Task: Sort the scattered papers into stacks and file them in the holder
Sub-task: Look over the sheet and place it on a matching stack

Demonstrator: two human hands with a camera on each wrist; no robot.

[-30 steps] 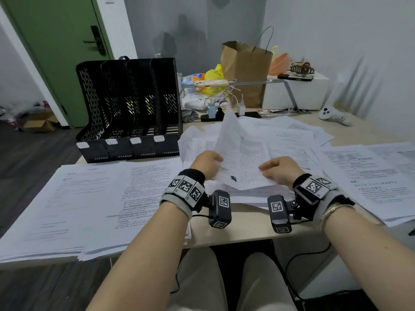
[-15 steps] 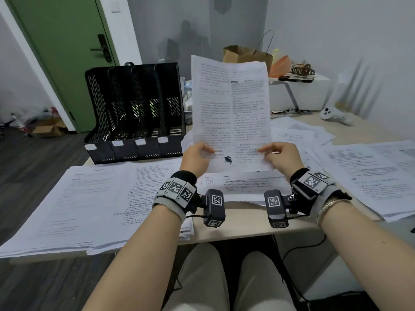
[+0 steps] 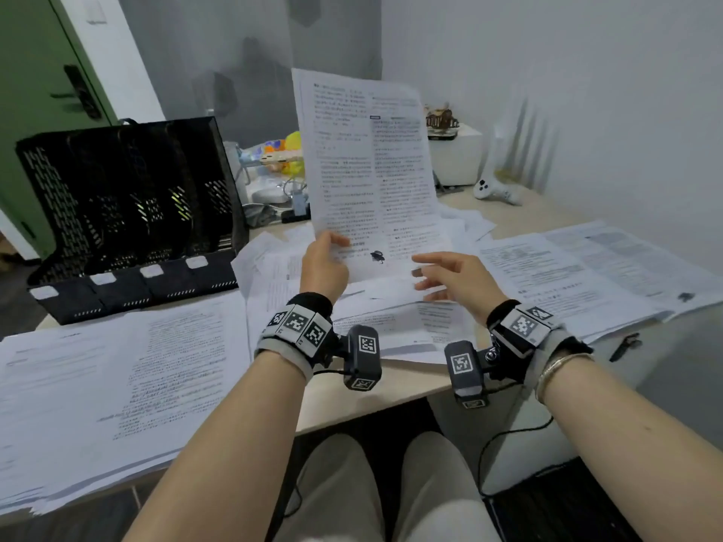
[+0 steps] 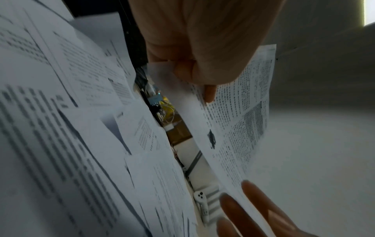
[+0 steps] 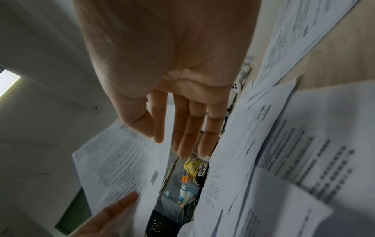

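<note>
A printed sheet (image 3: pixel 367 166) with two text columns and a small black mark stands upright over the desk middle. My left hand (image 3: pixel 324 264) pinches its lower left corner, thumb on the front; the left wrist view shows the thumb (image 4: pixel 209 94) pressed on the sheet (image 4: pixel 243 115). My right hand (image 3: pixel 450 277) hovers by the lower right corner with fingers straight, off the paper; its fingers (image 5: pixel 182 133) are spread beside the sheet (image 5: pixel 121 160). The black mesh file holder (image 3: pixel 129 213) stands at the back left. Loose papers (image 3: pixel 117 377) cover the desk.
Paper stacks lie at the left front and at the right (image 3: pixel 579 275). A white controller (image 3: pixel 495 191) rests at the back right by a white box (image 3: pixel 457 158). Cables and small clutter (image 3: pixel 274 197) sit behind the sheet. A green door (image 3: pixel 35 99) is far left.
The sheet was lifted from the desk to upright and now stands higher. My right hand has let go of its lower right corner and opened; the left hand still pinches it.
</note>
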